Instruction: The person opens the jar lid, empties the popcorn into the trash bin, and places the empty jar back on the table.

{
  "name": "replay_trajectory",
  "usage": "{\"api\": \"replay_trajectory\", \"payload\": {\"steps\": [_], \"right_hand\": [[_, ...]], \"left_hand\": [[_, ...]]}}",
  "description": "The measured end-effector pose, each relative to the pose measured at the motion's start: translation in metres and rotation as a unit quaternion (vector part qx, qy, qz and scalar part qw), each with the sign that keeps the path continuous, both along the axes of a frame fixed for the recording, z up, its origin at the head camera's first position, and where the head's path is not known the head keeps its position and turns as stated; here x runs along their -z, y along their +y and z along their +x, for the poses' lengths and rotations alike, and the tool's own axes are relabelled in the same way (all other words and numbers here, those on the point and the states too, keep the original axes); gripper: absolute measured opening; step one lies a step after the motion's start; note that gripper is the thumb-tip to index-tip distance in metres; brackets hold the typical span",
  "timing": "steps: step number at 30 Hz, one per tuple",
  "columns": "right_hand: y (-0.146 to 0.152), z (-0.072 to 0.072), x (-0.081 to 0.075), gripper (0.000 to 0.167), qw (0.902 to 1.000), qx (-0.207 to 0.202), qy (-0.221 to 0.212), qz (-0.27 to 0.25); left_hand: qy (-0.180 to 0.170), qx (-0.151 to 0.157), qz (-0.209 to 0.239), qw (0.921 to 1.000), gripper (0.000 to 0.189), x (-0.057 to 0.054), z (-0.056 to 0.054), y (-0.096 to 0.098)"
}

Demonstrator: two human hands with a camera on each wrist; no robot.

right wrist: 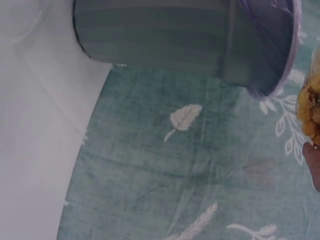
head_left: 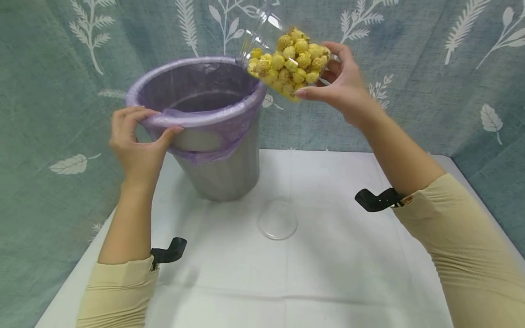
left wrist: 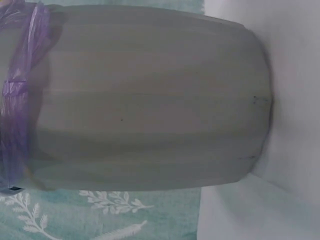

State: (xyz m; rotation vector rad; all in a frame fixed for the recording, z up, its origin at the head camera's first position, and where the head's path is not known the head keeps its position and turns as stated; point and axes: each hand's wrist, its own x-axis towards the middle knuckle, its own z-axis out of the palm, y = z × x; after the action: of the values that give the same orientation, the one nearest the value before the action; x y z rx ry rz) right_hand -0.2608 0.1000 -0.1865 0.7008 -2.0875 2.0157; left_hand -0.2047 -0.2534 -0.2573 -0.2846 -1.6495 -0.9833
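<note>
A grey trash bin (head_left: 229, 175) with a purple bag (head_left: 229, 136) folded over its rim stands on the white table. My left hand (head_left: 137, 141) grips the front left of that rim, fingers over the top and thumb against the front. In my right hand (head_left: 344, 84) is a clear plastic jar (head_left: 266, 34) partly filled with yellow popcorn (head_left: 293, 59). The jar lies tilted, its mouth end pointing up and left beside the bin's right rim. At the right wrist view's edge, only a bit of popcorn (right wrist: 310, 107) and the thumb (right wrist: 312, 167) show.
A round clear lid (head_left: 278, 221) lies on the white table (head_left: 328, 269) in front of the bin. Behind and at both sides hangs a blue-green leaf-patterned cloth (head_left: 410, 91).
</note>
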Motion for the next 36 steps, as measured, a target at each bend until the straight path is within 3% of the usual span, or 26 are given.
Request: {"api": "replay_trajectory", "payload": {"steps": [13, 21, 27, 36], "right_hand": [[-0.027, -0.007, -0.002, 0.095, 0.9986, -0.011, 0.011, 0.051], [-0.038, -0.007, -0.002, 0.089, 0.9983, -0.021, 0.033, 0.043], [-0.044, -0.008, -0.003, 0.087, 0.9984, -0.012, 0.042, 0.035], [-0.047, -0.011, -0.005, 0.079, 0.9973, -0.01, 0.068, 0.024]], "left_hand": [[0.011, 0.004, -0.004, 0.9999, 0.082, 0.001, 0.001, 0.003], [-0.003, 0.001, -0.01, 0.9999, 0.082, 0.001, 0.006, 0.005], [-0.015, -0.002, -0.011, 0.9998, 0.083, 0.004, 0.002, 0.0], [-0.013, 0.02, -0.002, 0.9997, 0.08, -0.001, 0.007, 0.004]]}}
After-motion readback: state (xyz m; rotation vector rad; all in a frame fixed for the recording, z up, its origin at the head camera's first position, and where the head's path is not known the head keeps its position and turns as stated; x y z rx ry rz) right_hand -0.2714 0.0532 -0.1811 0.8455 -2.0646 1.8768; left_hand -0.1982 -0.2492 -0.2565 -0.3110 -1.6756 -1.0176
